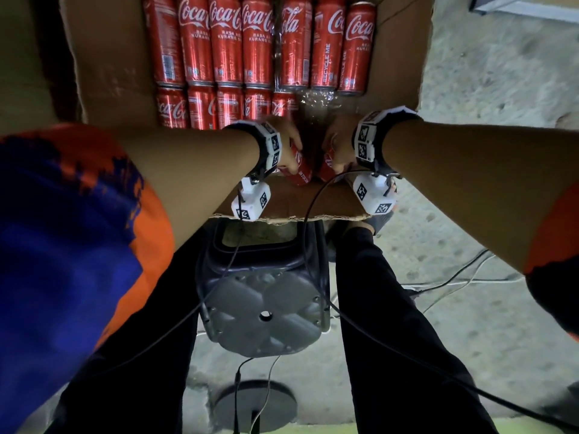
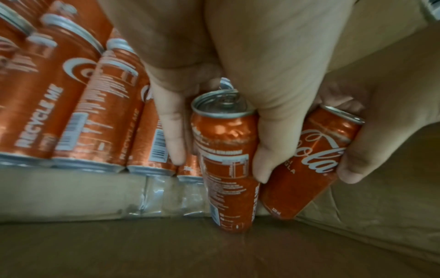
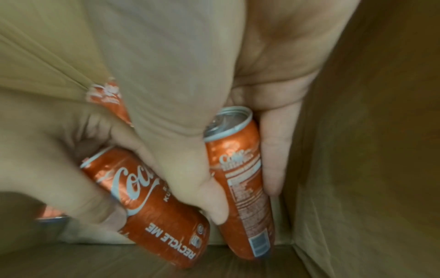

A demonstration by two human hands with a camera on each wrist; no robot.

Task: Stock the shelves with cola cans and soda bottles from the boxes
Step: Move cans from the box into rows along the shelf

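Observation:
Red cola cans (image 1: 257,42) lie in rows in an open cardboard box (image 1: 106,73). Both hands reach into its near end. My left hand (image 1: 289,145) grips one can (image 1: 301,174) near its top; in the left wrist view this can (image 2: 223,188) stands almost upright on the box floor between thumb and fingers (image 2: 266,146). My right hand (image 1: 336,147) grips a second can (image 1: 326,166) right beside it. In the right wrist view that can (image 3: 240,169) sits between thumb and fingers (image 3: 273,159), close to the box's side wall (image 3: 357,150). The two held cans nearly touch.
Torn clear plastic wrap (image 1: 316,98) lies over the gap in the nearer can row. A grey plastic stool (image 1: 263,305) stands under the box's near flap, between my legs. Cables (image 1: 438,283) trail over the concrete floor, and a round dark disc (image 1: 255,405) lies below.

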